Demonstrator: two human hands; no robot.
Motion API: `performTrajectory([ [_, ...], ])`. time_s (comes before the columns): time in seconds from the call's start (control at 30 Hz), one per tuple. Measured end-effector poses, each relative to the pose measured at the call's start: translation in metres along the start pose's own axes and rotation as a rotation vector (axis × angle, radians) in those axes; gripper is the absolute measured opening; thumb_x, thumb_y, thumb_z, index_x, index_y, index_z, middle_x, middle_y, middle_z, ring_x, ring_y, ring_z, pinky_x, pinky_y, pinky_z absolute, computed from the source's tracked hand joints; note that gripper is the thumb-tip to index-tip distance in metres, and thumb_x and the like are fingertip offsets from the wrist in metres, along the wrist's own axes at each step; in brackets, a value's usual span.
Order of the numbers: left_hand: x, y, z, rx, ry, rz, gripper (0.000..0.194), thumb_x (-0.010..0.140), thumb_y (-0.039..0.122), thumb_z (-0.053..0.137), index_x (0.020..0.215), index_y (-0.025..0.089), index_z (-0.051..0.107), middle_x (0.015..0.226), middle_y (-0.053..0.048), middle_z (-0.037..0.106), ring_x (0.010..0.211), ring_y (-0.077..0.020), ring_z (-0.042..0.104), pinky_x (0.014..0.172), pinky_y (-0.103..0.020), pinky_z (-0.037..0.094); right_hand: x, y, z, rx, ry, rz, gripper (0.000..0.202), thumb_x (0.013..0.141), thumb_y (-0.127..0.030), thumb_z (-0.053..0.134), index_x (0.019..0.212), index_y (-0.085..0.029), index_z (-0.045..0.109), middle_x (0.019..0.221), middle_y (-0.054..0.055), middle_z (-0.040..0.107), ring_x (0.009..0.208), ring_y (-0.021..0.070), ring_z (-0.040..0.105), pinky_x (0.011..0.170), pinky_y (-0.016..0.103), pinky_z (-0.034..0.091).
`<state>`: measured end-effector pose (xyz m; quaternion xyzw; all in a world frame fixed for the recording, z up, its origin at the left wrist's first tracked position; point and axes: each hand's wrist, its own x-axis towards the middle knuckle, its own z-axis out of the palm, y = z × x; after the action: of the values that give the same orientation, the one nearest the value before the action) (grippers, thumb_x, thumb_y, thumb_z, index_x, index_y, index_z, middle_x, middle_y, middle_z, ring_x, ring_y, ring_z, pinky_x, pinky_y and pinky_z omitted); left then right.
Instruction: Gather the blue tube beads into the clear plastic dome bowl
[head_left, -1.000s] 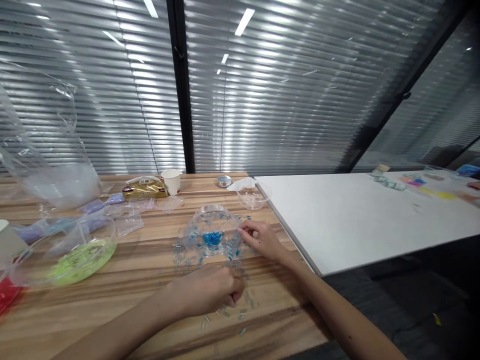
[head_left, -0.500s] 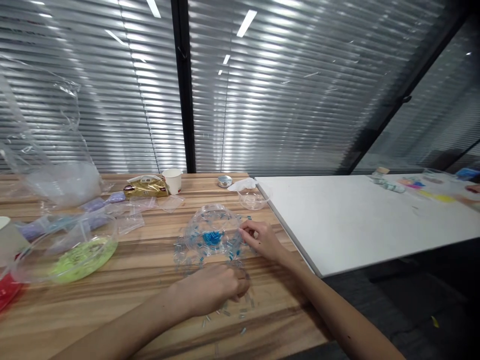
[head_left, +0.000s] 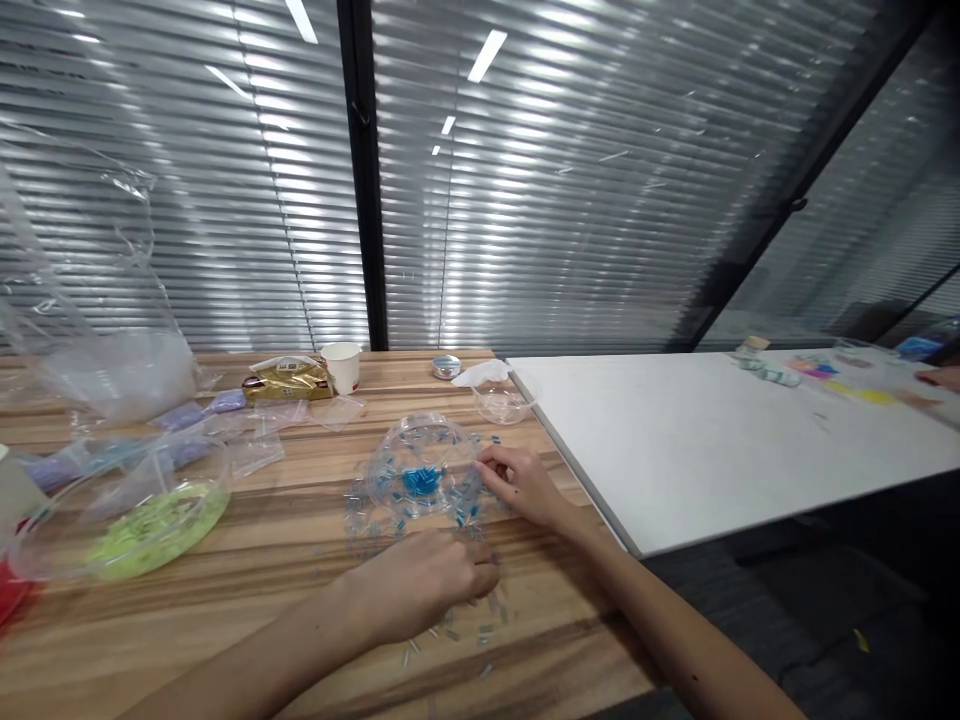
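A clear plastic bowl (head_left: 426,422) sits on the wooden table with a small heap of blue tube-like pieces (head_left: 421,481) in it. Around it lie many loose clear and blue pieces (head_left: 363,500). My right hand (head_left: 523,484) is at the bowl's right side, thumb and forefinger pinched together; whatever is between them is too small to tell. In front of the bowl, low over the table, my left hand (head_left: 439,578) is curled with its fingers closed and their tips turned away from view. More clear pieces (head_left: 450,634) are scattered just below it.
At left stand a clear dish with yellow-green contents (head_left: 161,530), small plastic bags (head_left: 259,452) and a cloudy bowl (head_left: 120,375). Behind are a gold packet (head_left: 289,380), a paper cup (head_left: 341,368), a tin (head_left: 446,367) and another clear bowl (head_left: 504,405). A white table (head_left: 675,440) adjoins at right.
The view has shifted slightly. Both hands keep nearly the same places and closed shapes. At the far right edge, another person's hand shows a little more.
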<state>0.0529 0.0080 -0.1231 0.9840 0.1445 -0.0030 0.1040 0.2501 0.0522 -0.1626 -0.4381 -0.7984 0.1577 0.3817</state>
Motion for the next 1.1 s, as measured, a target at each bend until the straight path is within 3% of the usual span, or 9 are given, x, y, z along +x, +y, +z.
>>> performTrajectory([
  [0.43, -0.001, -0.004, 0.004, 0.061, 0.059, 0.048, 0.019, 0.084, 0.000, 0.049, 0.077, 0.018, 0.049, 0.083, 0.001, 0.060, 0.079, -0.0153, 0.057, 0.066, -0.027, 0.038, 0.000, -0.001, -0.001, -0.011, -0.004, 0.022, 0.019, 0.087, -0.024, 0.047, 0.076, -0.017, 0.061, 0.065, 0.002, 0.062, 0.056, 0.0123, 0.051, 0.053, 0.022, 0.037],
  [1.1, -0.001, 0.004, -0.006, 0.056, -0.043, 0.018, 0.020, 0.082, -0.003, 0.047, 0.077, 0.016, 0.052, 0.085, 0.000, 0.062, 0.077, -0.0163, 0.059, 0.062, -0.026, 0.038, 0.001, -0.003, -0.002, -0.016, 0.006, -0.012, 0.020, 0.087, -0.023, 0.047, 0.076, -0.017, 0.062, 0.063, 0.002, 0.061, 0.053, 0.0121, 0.049, 0.052, 0.023, 0.036],
])
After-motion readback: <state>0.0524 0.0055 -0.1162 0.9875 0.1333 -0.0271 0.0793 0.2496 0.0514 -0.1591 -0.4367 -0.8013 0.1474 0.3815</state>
